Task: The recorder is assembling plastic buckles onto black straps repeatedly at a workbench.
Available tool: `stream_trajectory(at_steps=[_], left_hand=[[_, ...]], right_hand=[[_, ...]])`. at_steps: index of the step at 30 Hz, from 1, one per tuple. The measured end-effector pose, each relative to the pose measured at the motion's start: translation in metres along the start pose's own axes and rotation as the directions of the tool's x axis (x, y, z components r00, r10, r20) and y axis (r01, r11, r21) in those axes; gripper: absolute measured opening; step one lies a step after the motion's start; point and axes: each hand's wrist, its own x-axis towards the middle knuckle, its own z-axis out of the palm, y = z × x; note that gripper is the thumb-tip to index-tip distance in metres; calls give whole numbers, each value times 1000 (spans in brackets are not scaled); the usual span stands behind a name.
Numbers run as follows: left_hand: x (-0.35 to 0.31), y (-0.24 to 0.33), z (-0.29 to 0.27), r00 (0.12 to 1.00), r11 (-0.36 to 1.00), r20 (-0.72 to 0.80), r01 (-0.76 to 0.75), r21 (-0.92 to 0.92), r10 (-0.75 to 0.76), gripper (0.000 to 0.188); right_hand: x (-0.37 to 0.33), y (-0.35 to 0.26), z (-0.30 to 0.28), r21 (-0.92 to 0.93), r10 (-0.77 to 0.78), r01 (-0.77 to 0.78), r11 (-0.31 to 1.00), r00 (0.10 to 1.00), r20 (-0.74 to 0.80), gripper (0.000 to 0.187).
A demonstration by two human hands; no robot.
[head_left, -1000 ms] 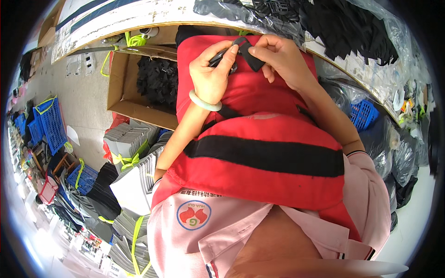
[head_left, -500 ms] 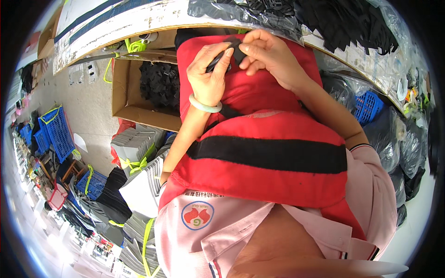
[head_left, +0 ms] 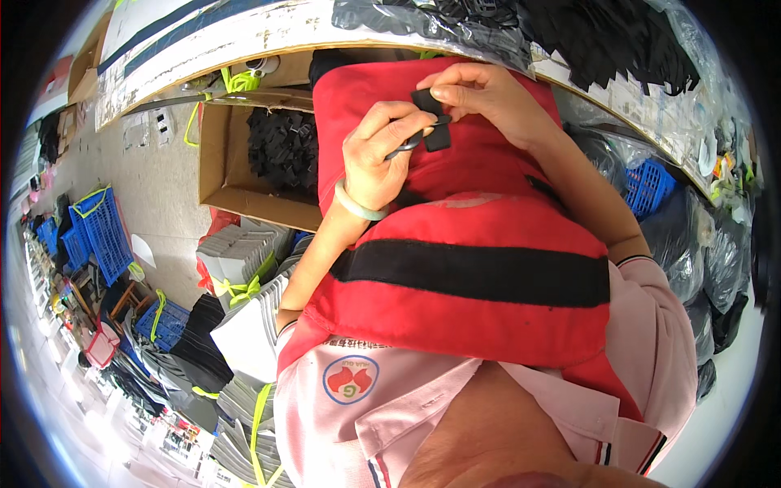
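Observation:
My left hand [head_left: 376,159], with a pale bangle at its wrist, is closed around small black scissors [head_left: 403,149]; a curved dark handle shows below the fingers. The blades sit across a short black fabric strip [head_left: 438,138], over my lap. Between thumb and fingertips, my right hand [head_left: 480,96] pinches the strip's upper end. The lower end of the strip hangs past the scissors. My left fingers partly hide the scissors. A red apron [head_left: 488,171] with a black band covers my lap beneath both hands.
Left of my lap stands a cardboard box [head_left: 220,195] of small black pieces. Ahead, a worn white tabletop [head_left: 268,28] carries a pile of black strips [head_left: 610,41]. Grey stacks [head_left: 240,248] with yellow-green ties lie at left; plastic bags [head_left: 663,244] and a blue basket [head_left: 648,187] at right.
My left hand has moved right and a little nearer, turning the scissors across the strip. My right fingers have drawn together on the strip's upper end, and more of it now shows.

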Motion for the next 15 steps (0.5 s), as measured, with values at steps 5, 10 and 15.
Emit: stream_trajectory(at_steps=[5,10,15], left_hand=[[-2,3,-5,1000,1000,-5,12,-28,-12,28],[-3,24,-30,985,986,43,164,9,-164,19],[-25,18,-107,925,825,-111,375,423,-364,18]], right_hand=[[0,0,3,-25,-19,20,999,999,33,17],[19,14,24,-40,-161,159,986,987,-31,16],[31,43,54,-41,-74,90,995,952,296,32]])
